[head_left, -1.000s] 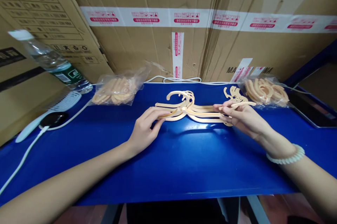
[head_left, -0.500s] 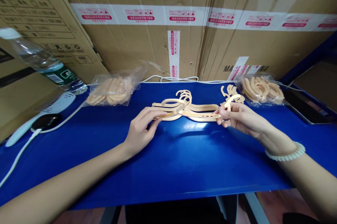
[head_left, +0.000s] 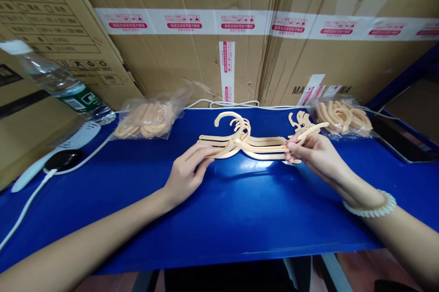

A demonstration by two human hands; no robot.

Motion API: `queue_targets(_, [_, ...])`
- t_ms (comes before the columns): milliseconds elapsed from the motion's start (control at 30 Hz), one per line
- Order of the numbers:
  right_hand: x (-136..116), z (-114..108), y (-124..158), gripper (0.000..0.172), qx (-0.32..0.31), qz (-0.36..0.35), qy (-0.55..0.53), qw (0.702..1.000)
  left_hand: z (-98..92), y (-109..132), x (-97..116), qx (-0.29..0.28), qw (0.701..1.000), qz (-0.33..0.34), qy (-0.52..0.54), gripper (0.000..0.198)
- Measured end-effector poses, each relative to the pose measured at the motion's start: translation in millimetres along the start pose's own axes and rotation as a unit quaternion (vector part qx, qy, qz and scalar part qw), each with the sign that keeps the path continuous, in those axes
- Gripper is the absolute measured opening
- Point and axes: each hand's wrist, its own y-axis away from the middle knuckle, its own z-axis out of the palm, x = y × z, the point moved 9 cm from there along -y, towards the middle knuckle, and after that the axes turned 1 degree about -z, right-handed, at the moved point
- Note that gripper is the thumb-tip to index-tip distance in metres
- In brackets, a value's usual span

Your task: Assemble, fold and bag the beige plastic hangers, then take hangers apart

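Note:
A beige clothes hanger (head_left: pixel 231 148) is held between my two hands, its hook standing up to the left of its middle. My left hand (head_left: pixel 187 171) pinches the left arm of it between thumb and fingers. My right hand (head_left: pixel 317 157) is closed on the tip of the right arm, and a curved beige piece (head_left: pixel 315 130) sticks out from the same fingers. More beige hangers (head_left: pixel 267 140) lie just behind, partly hidden by the held one. Behind my right hand is a small pile of curved beige pieces (head_left: pixel 302 119).
Clear bags of beige parts lie at the back left (head_left: pixel 146 118) and back right (head_left: pixel 343 116) of the blue table (head_left: pixel 233 219). At left are a water bottle (head_left: pixel 77 93), a hairbrush (head_left: pixel 75 139) and a black mouse-like object (head_left: pixel 63 159). Cardboard boxes (head_left: pixel 192 63) stand behind.
The held hanger has turned so its hook now rises upward instead of lying low. The curved piece in my right hand has tilted flatter and points right.

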Motion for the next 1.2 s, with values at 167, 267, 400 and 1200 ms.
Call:
queue_targets(167, [-14.0, 3.0, -1.0, 0.033, 0.01, -0.053, -0.046, 0.998, 0.3, 0.4, -4.0, 0.005, 0.999, -0.035, 0.014, 0.028])
queue_targets(267, [-27.9, -13.8, -2.7, 0.031, 0.05, -0.087, -0.05, 0.994, 0.1, -0.3, -10.7, 0.001, 0.997, -0.067, 0.04, 0.024])
queue_targets(400, [-44.9, -52.9, -6.5, 0.024, 0.068, -0.086, 0.003, 0.994, -9.2, -5.5, -10.3, 0.007, 0.999, -0.049, -0.006, 0.021])
queue_targets(1200, [-47.1, -91.1, -40.3, 0.035, -0.056, -0.198, 0.666, 0.717, 21.4, 6.4, 1.7, -0.139, 0.974, 0.076, -0.162, 0.014])
